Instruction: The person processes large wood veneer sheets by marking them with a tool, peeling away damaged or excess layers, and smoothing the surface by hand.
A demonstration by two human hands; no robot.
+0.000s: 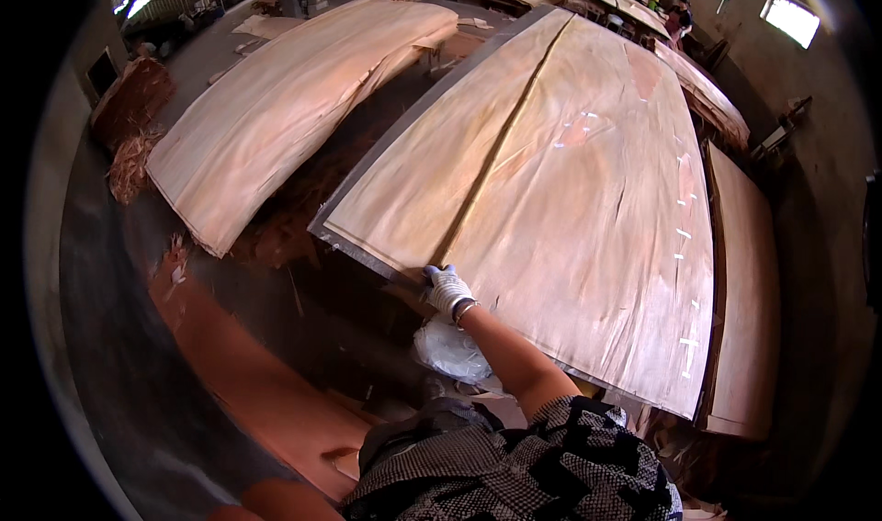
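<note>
A large wood veneer sheet (588, 209) lies on the work table in front of me. A long dark seam (496, 153) with a raised yellowish edge runs from its near edge to the far end. My right hand (448, 289), in a white striped glove with bluish fingertips, is closed at the near end of this seam, pinching the veneer's edge. Short white tape pieces (683, 232) dot the sheet's right side and a spot near its middle. Only part of my left arm (285, 501) shows at the bottom; the hand is out of view.
Veneer stacks (303, 98) stand to the left and right (744, 291). A clear plastic bag (452, 349) hangs below the near edge. Reddish veneer scraps (142, 153) lie at the left, and a long reddish sheet (248, 365) nearer me. A person (678, 20) stands far back.
</note>
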